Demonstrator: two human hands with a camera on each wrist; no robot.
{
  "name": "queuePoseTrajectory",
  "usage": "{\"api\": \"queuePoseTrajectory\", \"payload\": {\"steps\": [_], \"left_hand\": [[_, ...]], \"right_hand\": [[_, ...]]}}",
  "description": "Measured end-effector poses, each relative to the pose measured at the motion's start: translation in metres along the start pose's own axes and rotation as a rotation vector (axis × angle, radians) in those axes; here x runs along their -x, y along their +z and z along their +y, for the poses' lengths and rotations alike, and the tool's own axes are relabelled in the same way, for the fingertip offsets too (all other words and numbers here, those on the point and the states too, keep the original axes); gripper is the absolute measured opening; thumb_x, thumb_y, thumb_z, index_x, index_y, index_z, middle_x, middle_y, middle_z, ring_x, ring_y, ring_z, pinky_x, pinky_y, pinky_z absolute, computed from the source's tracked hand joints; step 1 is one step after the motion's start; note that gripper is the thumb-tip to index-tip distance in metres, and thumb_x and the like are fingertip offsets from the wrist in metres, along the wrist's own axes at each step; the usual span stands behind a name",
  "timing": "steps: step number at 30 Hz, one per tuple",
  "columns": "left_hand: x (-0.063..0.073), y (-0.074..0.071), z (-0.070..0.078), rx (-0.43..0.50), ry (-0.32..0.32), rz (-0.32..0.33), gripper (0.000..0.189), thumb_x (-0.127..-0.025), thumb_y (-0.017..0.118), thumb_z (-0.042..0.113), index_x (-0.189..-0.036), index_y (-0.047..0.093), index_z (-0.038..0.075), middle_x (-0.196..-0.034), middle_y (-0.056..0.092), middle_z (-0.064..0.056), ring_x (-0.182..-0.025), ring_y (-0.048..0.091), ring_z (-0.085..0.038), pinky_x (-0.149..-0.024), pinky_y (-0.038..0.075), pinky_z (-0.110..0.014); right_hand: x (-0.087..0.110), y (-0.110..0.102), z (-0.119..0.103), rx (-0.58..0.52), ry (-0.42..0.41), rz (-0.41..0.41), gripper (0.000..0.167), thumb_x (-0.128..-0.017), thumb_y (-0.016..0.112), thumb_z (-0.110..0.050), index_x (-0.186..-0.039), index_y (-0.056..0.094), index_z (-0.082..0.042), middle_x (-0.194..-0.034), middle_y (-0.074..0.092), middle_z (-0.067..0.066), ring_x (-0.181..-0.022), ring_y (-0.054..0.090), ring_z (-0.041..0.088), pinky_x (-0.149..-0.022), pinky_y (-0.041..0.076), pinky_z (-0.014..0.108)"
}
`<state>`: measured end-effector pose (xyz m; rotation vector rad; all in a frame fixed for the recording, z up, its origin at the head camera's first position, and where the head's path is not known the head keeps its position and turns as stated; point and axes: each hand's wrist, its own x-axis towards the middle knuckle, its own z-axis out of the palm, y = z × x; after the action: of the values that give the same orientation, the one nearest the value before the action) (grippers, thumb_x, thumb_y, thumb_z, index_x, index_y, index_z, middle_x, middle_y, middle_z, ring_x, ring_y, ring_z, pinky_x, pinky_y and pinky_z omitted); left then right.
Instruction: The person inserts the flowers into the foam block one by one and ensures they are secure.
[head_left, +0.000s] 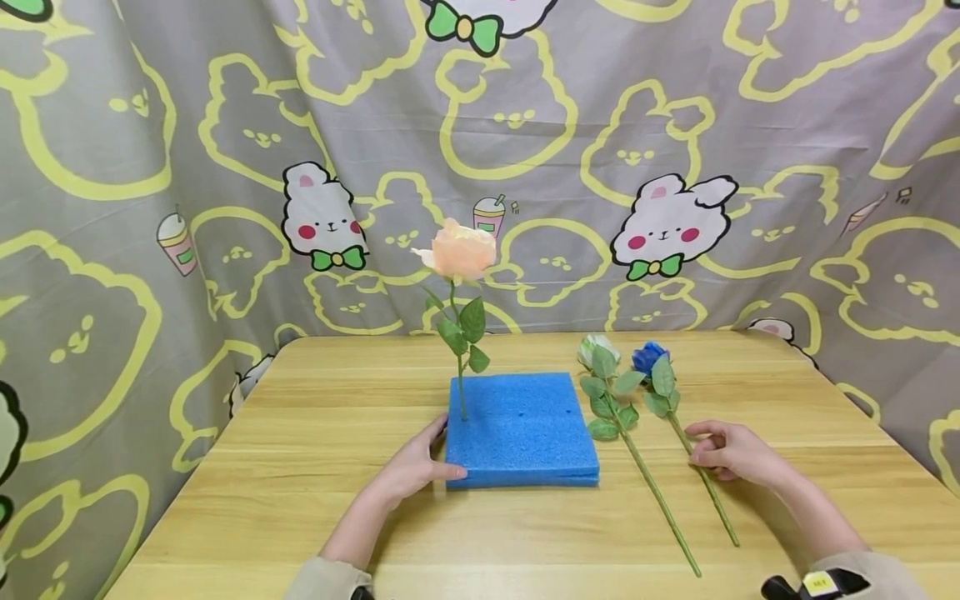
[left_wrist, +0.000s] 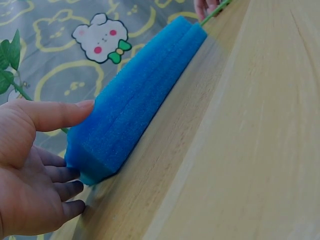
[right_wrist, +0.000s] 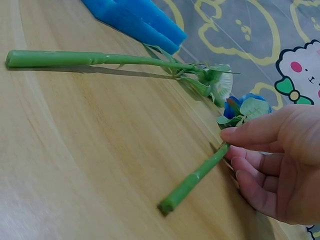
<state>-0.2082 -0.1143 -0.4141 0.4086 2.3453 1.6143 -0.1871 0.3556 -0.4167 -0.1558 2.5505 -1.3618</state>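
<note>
A peach rose (head_left: 459, 250) stands upright with its stem in the left part of a blue foam block (head_left: 525, 429). My left hand (head_left: 412, 462) rests against the block's left side. In the left wrist view, its thumb (left_wrist: 65, 114) lies straight on the foam, while the other fingers touch the end, fairly straight. At the right, my right hand (head_left: 738, 454) pinches the stem of a blue rose (head_left: 651, 360) between thumb and forefinger. The right wrist view shows the cut stem end (right_wrist: 167, 206) sticking out below that pinch, just over the tabletop.
Between the block and the blue rose, a white rose (head_left: 598, 350) with a long green stem (head_left: 660, 496) lies on the wooden table (head_left: 300, 417). Small dark holes mark the foam's top. Behind the table hangs a grey curtain (head_left: 405, 150) with cartoon prints.
</note>
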Motion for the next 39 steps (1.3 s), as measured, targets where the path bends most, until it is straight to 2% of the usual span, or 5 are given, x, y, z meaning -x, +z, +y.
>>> {"api": "queuePoseTrajectory", "payload": {"steps": [11, 20, 25, 32, 39], "left_hand": [[-0.001, 0.000, -0.002, -0.004, -0.006, 0.004, 0.097, -0.072, 0.078, 0.013, -0.145, 0.017, -0.005, -0.150, 0.018, -0.022, -0.137, 0.011, -0.040, -0.108, 0.011, -0.056], [-0.003, -0.002, -0.002, -0.006, -0.002, 0.005, 0.097, -0.072, 0.078, 0.013, -0.145, 0.017, -0.005, -0.150, 0.018, -0.022, -0.137, 0.011, -0.039, -0.108, 0.011, -0.056], [-0.001, -0.001, -0.001, -0.008, 0.003, 0.000, 0.097, -0.072, 0.078, 0.013, -0.145, 0.017, -0.005, -0.150, 0.017, -0.023, -0.137, 0.010, -0.039, -0.108, 0.010, -0.056], [-0.002, 0.000, -0.002, -0.004, 0.002, 0.004, 0.096, -0.072, 0.078, 0.012, -0.145, 0.018, -0.005, -0.150, 0.018, -0.023, -0.137, 0.011, -0.039, -0.108, 0.011, -0.055], [-0.003, -0.001, -0.003, -0.002, 0.001, 0.006, 0.096, -0.072, 0.078, 0.012, -0.145, 0.018, -0.004, -0.150, 0.018, -0.023, -0.137, 0.011, -0.039, -0.108, 0.011, -0.056]], "right_hand": [[0.001, 0.003, -0.008, 0.009, 0.084, 0.084, 0.046, -0.088, 0.058, -0.008, -0.124, 0.042, 0.018, -0.088, 0.061, 0.005, -0.069, 0.053, 0.015, -0.059, 0.051, 0.032], [0.004, 0.001, -0.010, 0.014, 0.080, 0.077, 0.043, -0.092, 0.053, -0.008, -0.122, 0.042, 0.021, -0.089, 0.057, 0.006, -0.067, 0.051, 0.015, -0.057, 0.051, 0.029], [0.005, 0.000, -0.008, -0.049, 0.085, 0.062, 0.041, -0.094, 0.050, -0.008, -0.122, 0.041, 0.021, -0.088, 0.059, 0.006, -0.067, 0.053, 0.014, -0.058, 0.051, 0.028], [0.006, -0.003, -0.011, -0.140, 0.021, 0.008, 0.036, -0.094, 0.047, -0.008, -0.116, 0.039, 0.020, -0.086, 0.058, 0.008, -0.068, 0.056, 0.013, -0.056, 0.050, 0.026], [0.007, -0.005, -0.017, -0.227, -0.002, 0.031, 0.033, -0.095, 0.048, -0.009, -0.114, 0.039, 0.016, -0.092, 0.056, 0.008, -0.073, 0.057, 0.012, -0.059, 0.051, 0.026]]}}
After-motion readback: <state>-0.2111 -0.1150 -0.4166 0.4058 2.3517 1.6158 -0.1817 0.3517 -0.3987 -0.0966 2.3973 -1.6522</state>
